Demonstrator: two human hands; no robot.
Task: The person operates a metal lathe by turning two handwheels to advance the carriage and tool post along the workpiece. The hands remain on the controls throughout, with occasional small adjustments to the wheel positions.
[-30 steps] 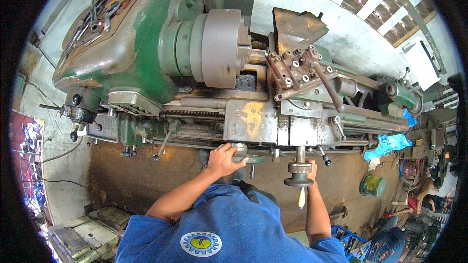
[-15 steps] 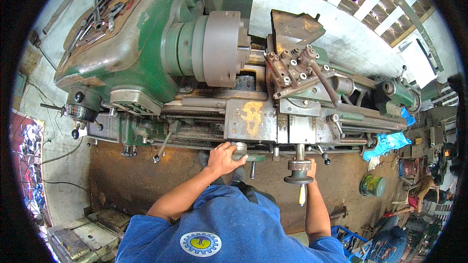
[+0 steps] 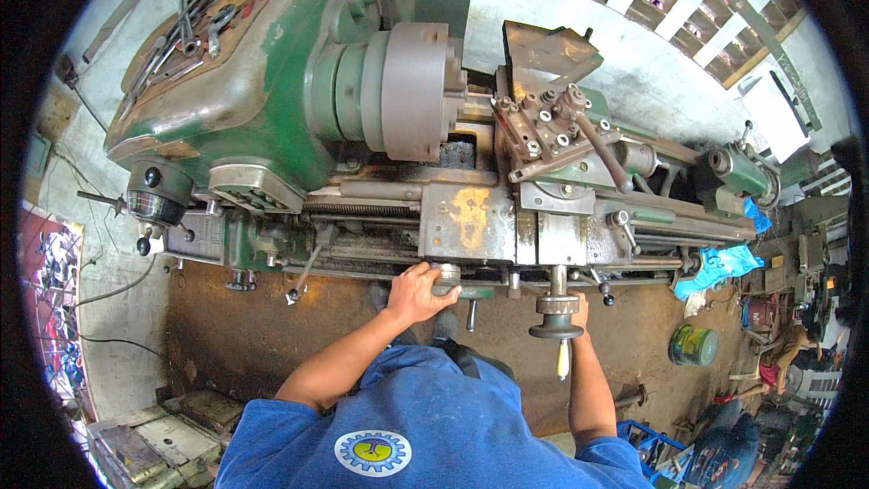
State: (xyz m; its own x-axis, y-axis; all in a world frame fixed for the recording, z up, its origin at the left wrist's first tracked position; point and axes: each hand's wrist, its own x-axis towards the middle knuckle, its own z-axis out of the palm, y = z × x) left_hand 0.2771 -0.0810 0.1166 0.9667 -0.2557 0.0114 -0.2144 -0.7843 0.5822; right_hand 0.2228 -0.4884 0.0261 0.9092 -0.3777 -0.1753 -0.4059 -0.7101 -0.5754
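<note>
A large green metal lathe stretches across in front of me. My left hand [image 3: 415, 293] is closed round the rim of a green handwheel [image 3: 474, 292] on the front of the carriage [image 3: 445, 226]. My right hand [image 3: 580, 311] is at the right side of the cross-slide handwheel [image 3: 556, 330], which has a pale crank handle [image 3: 563, 359]. The wheel and its collar hide most of the right fingers, so their grip does not show. Beyond the hands, the tool post [image 3: 563, 113] with its long lever stands just right of the big grey chuck [image 3: 416, 91].
Wrenches and other hand tools [image 3: 186, 41] lie on top of the headstock [image 3: 272, 81]. The tailstock [image 3: 738, 172] sits at the right end, near a blue plastic bag [image 3: 717, 268]. A green bucket [image 3: 693, 344] stands on the floor. Another person [image 3: 786, 358] is bent over at far right.
The view has shifted very slightly. Both my hands keep their places at the handwheels, and the tool post and chuck show no clear movement.
</note>
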